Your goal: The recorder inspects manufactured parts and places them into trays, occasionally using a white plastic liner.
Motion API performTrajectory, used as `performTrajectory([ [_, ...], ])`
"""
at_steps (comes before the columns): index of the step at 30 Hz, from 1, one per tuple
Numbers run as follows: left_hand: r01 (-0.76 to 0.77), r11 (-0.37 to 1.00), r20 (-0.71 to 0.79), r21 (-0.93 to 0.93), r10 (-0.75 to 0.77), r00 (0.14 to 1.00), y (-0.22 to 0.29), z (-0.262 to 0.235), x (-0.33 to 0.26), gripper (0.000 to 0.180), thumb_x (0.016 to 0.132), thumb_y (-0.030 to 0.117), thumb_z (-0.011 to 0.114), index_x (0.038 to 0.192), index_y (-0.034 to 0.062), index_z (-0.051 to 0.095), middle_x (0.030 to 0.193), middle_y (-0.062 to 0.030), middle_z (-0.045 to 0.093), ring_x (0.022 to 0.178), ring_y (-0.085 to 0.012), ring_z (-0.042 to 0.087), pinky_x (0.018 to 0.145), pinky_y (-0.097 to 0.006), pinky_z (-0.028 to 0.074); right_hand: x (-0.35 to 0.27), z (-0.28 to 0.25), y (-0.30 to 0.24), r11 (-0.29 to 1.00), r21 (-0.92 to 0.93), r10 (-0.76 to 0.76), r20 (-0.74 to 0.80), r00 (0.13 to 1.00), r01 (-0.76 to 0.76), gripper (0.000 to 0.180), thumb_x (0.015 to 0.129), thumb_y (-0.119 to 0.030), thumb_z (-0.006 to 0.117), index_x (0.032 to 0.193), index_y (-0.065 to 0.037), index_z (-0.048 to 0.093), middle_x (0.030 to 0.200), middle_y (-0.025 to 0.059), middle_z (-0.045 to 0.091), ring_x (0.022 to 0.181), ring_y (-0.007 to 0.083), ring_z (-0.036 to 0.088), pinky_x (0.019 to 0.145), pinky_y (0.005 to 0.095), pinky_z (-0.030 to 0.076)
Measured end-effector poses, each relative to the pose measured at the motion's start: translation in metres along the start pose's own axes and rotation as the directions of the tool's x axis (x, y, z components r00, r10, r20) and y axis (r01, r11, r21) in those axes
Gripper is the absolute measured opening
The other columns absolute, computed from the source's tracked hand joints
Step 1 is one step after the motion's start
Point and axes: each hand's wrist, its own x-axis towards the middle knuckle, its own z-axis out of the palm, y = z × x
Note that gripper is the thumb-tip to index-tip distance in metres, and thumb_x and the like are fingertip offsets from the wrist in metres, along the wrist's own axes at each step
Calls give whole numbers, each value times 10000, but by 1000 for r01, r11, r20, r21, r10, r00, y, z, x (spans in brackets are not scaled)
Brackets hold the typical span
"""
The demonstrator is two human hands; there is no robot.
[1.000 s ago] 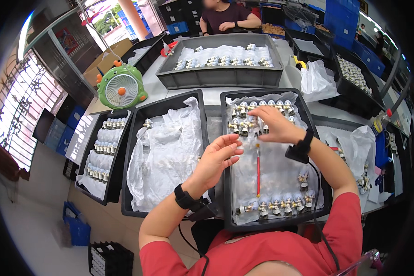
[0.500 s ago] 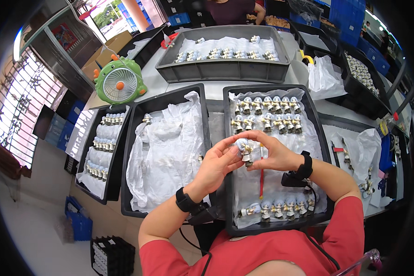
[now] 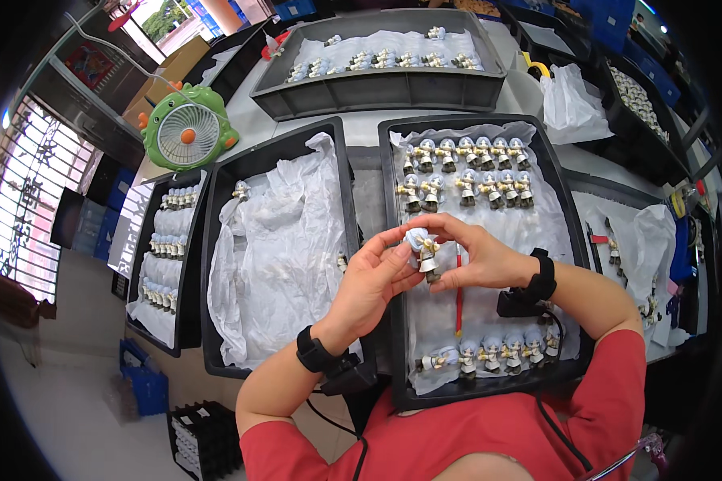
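Black tray (image 3: 559, 216) of figurines, both hands (image 3: 425, 268) gripping 1 figurine (image 3: 425, 250)

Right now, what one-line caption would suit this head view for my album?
Both hands, left hand and right hand, hold a small figurine above a black tray lined with rows of figurines.

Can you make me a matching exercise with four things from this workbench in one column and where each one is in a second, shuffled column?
Things:
1. figurine
2. green fan
3. red pen
4. blue basket

Places:
A. on the floor, left of the bench
B. held between the left hand and the right hand
C. lying in the black tray under the hands
D. standing on the bench at the far left

Pairs: 1-B, 2-D, 3-C, 4-A
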Motion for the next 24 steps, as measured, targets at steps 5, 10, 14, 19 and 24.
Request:
performTrajectory([
  [5,-4,1000,7,11,4,1000,0,1,-1,431,910,265,536,1253,42,399,1118,-73,559,962,-152,585,843,-321,469,-2,0,-5,1000,-5,11,-8,1000,-11,753,660,-199,771,1311,-133,396,1269,45,485,1183,205,452,956,360,353],
  [10,-25,999,-16,42,26,1000,0,1,-3,549,866,182,609,1300,54,298,1086,-73,524,955,-153,567,833,-305,473,-1,2,-7,999,5,34,1,999,-34,744,655,-164,768,1301,-97,405,1256,81,477,1186,213,437,977,358,345],
  [14,-118,967,14,224,118,993,-2,10,-2,618,828,120,649,1302,64,257,1114,-96,466,951,-152,556,826,-288,476,-1,8,-8,863,-444,-286,-41,957,239,729,624,-125,744,1277,-69,426,1148,116,518,1078,279,480,920,382,381],
  [19,-149,966,-47,209,162,986,-5,4,-2,567,835,124,640,1276,66,289,1141,-107,455,950,-140,555,798,-268,477,-3,6,-18,728,-625,-399,-53,915,281,749,588,-112,735,1271,-57,430,1119,117,516,1016,294,487,887,398,397],
  [24,-121,985,15,123,120,993,-3,5,-2,409,880,152,581,1228,50,391,1103,-71,523,969,-132,557,818,-283,477,-5,5,-25,717,-615,-464,-72,883,327,782,594,-65,725,1303,-58,395,1153,116,496,1020,291,485,883,387,403],
])
